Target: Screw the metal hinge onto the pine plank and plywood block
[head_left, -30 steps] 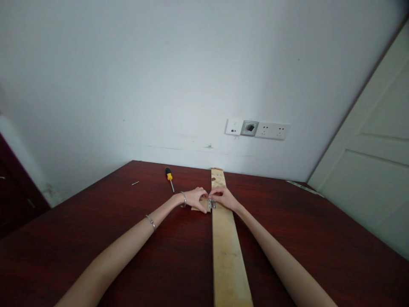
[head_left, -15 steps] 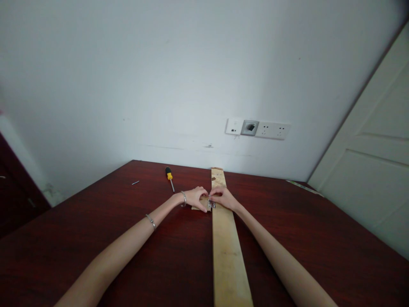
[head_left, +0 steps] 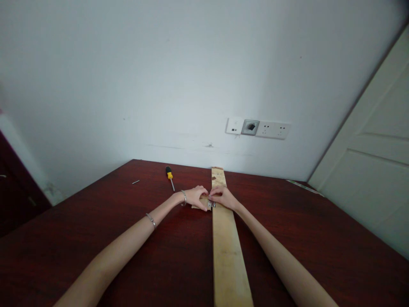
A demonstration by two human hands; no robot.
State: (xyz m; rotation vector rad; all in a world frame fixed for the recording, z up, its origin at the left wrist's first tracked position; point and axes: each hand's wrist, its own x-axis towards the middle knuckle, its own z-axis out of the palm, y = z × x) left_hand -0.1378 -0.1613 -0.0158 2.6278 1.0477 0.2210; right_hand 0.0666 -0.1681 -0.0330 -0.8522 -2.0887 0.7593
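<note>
A long pale wooden board [head_left: 228,256] lies lengthwise on the dark red table. Butted against its left side is a short piece of wood [head_left: 203,207], and a small metal hinge [head_left: 211,204] spans the joint between them. My left hand [head_left: 195,197] is curved around the short piece, thumb on the near side and fingers on the far side. Over the hinge, my right hand [head_left: 223,197] rests on the board with thumb and forefinger pinched together. What sits between those fingertips is too small to make out.
A screwdriver [head_left: 169,175] with a black and yellow handle lies beyond my left wrist. Farther left is a thin metal piece [head_left: 136,182], perhaps a screw or nail. A flat strip [head_left: 305,187] lies along the back right edge. Wall sockets [head_left: 258,128] are above the table.
Almost nothing differs. My right fingertips have shifted very slightly at the hinge; my left hand, the board and the short piece stay in place.
</note>
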